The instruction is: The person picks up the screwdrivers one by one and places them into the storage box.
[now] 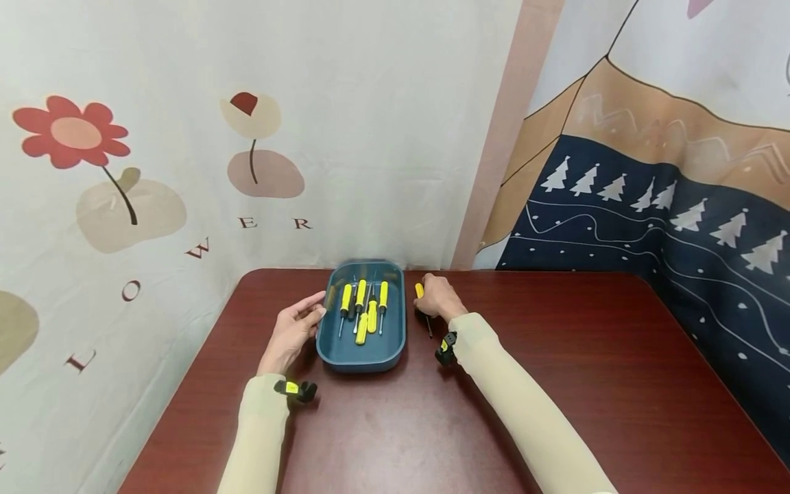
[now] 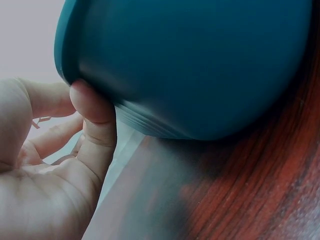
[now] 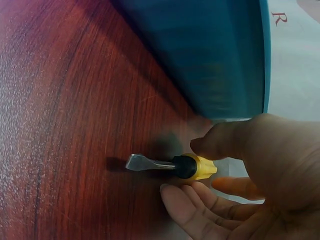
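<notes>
A blue plastic tray [image 1: 338,351] stands near the table's back edge with several yellow-and-black screwdrivers [image 1: 361,291] in it. My left hand [image 1: 295,333] holds the tray's left rim; in the left wrist view the thumb [image 2: 95,107] lies against the outer wall, the index finger meeting the rim beside it. Right of the tray, my right hand [image 1: 438,298] has its fingers around the yellow handle of another screwdriver [image 3: 187,167]. That one has a flat metal blade, pointing toward me low over the table. Its handle shows between thumb and fingers in the right wrist view.
The dark red-brown wooden table [image 1: 382,425] extends to both sides and in front of the tray. A printed curtain [image 1: 382,137] with flowers and letters hangs right behind the table; a dark one with white trees [image 1: 617,189] hangs on the right. Each wrist wears a small camera.
</notes>
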{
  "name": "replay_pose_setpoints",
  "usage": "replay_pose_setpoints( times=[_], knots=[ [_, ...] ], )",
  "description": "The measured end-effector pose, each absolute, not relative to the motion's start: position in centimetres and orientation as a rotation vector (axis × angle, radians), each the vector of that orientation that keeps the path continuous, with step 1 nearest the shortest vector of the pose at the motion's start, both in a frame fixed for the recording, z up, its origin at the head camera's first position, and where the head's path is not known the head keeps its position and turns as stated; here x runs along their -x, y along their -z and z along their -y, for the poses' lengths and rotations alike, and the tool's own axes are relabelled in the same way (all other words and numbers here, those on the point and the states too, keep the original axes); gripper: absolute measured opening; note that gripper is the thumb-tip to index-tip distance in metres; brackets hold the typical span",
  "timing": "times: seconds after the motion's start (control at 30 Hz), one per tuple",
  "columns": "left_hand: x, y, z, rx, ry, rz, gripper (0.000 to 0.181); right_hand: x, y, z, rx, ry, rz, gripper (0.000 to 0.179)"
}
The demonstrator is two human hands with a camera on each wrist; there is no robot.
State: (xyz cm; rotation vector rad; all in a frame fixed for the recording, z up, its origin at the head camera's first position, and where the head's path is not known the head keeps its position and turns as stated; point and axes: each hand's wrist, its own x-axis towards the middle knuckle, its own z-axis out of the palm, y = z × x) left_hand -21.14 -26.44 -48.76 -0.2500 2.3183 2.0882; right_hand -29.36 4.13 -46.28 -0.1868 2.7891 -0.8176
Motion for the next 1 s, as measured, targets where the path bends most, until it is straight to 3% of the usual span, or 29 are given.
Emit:
replay_pose_setpoints(
  times=[0.3, 1.0],
  knots=[
    [21.3, 48.8, 26.5, 0.244, -2.089, -2.314, 0.043, 29.6, 46.2, -4.1, 0.196, 0.747, -2.816, 0.043],
    [21.2, 48.5, 26.5, 0.249, -2.106, -2.284, 0.043, 29.5, 46.4, -5.2, 0.211, 1.090, -2.705, 0.057]
  ],
)
